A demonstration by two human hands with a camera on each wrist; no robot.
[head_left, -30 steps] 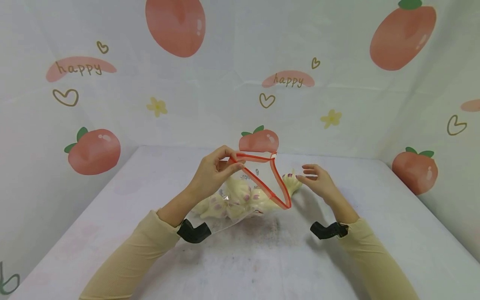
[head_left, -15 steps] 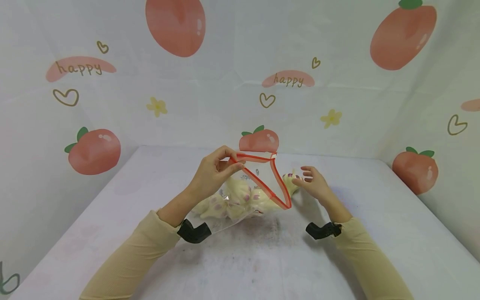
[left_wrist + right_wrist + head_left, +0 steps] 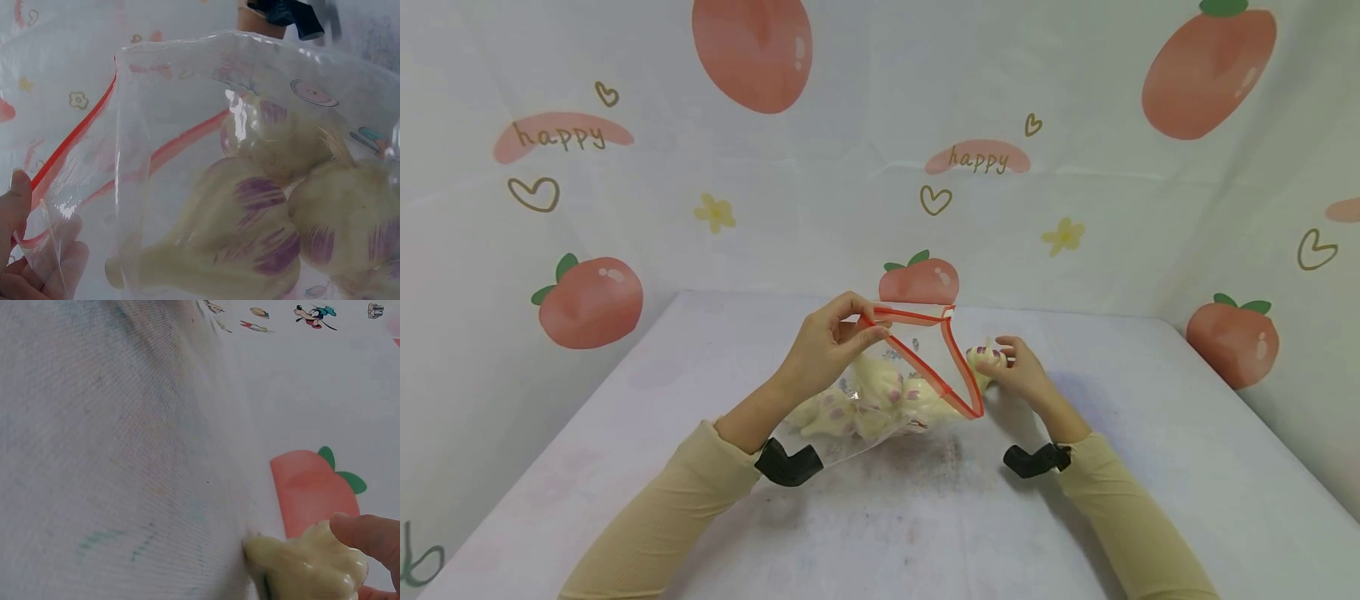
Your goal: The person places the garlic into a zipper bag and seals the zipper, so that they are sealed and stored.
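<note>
1. The loose garlic bulb (image 3: 983, 357) is just outside the bag's mouth, on its right; whether its weight bears on the table (image 3: 887, 533), I can't tell.
2. My right hand (image 3: 1024, 373) is curled round it, thumb nearer me and fingers beyond, I judge to steady it from two sides.
3. My left hand (image 3: 827, 348) pinches up the clear bag's (image 3: 925, 371) red rim, apparently so the mouth gapes towards that bulb.
4. The bagged bulbs (image 3: 250, 225) lie bunched inside, probably anchoring the plastic.
</note>
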